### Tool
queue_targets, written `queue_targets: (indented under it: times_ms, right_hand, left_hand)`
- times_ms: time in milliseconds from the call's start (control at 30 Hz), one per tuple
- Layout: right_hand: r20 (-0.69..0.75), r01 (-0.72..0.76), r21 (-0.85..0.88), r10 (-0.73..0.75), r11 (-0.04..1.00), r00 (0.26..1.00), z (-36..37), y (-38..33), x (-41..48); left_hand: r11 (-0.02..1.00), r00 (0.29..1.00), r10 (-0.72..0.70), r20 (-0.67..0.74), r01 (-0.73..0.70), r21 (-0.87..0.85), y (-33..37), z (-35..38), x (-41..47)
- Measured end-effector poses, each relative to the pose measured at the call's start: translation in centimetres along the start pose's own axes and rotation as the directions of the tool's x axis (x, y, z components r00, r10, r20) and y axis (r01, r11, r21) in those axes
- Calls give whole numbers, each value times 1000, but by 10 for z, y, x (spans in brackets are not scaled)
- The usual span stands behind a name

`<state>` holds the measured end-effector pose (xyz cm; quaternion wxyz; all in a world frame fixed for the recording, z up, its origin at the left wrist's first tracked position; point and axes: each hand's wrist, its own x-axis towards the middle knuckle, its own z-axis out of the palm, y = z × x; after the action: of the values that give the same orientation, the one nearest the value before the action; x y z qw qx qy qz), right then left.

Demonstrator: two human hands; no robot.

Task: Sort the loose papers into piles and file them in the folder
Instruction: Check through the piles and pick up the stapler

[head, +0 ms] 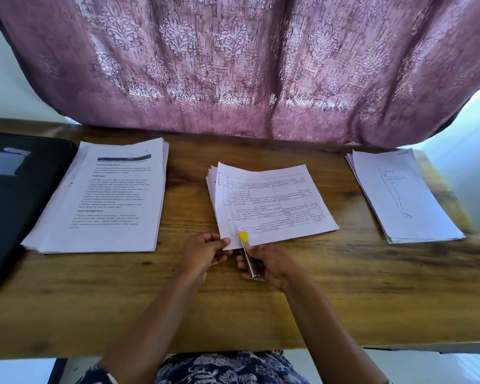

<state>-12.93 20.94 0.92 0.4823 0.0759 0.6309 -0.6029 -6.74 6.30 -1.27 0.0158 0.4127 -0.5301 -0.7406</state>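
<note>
while the middle pile of white table-printed papers (pixel 272 200) lies at the centre of the brown wooden table (pixel 344 286), its near corner is worked on by both hands.
the corner is pinched between thumb and fingers of the left hand (pixel 205 252); a slim silver metal tool with a yellow tip (pixel 248 261) is gripped in the curled right hand (pixel 266 263), the tip laid on that corner. a thicker pile of white text sheets (pixel 108 198) is noted just beside a black folder (pixel 17 195) on the left, and a thin pile topped by a line-drawn figure (pixel 399 195) well apart on the right.
</note>
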Motion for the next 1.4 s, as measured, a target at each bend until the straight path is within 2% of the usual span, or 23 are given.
queue_targets:
  times_ms: [200,567,700,900,1033,1100,1233,1400]
  right_hand:
    - [31,2,-19,-2,1000,1000,1,1,-1]
    - [-33,69,-35,-70,997,997,7,5,1]
    - [-79,129,-64,-134,990,988,9,10,2]
    - [-98,177,21,-174,984,980,9,15,0]
    - [-77,175,6,-174,985,982,7,17,3]
    - [-76,169,-16,-170,986,983,8,18,5]
    - [-74,165,-28,-167,986,983,8,18,5]
    - [-65,161,-59,-165,985,984,10,16,8]
  left_hand:
    - [999,1000,28,-5,-29,-18,-2,4,-3]
    - [998,998,53,-41,-52,23,-6,6,-2]
    - [996,998,52,-35,-49,72,-7,5,-1]
    - [977,993,115,-39,-106,185,-9,7,-5]
    - [995,1000,-30,-9,31,98,-7,7,-8]
    - [988,994,-104,18,102,116,0,6,-3]
    - [970,982,-163,100,141,198,13,7,5]
    - [965,973,-199,121,173,196,16,6,8]
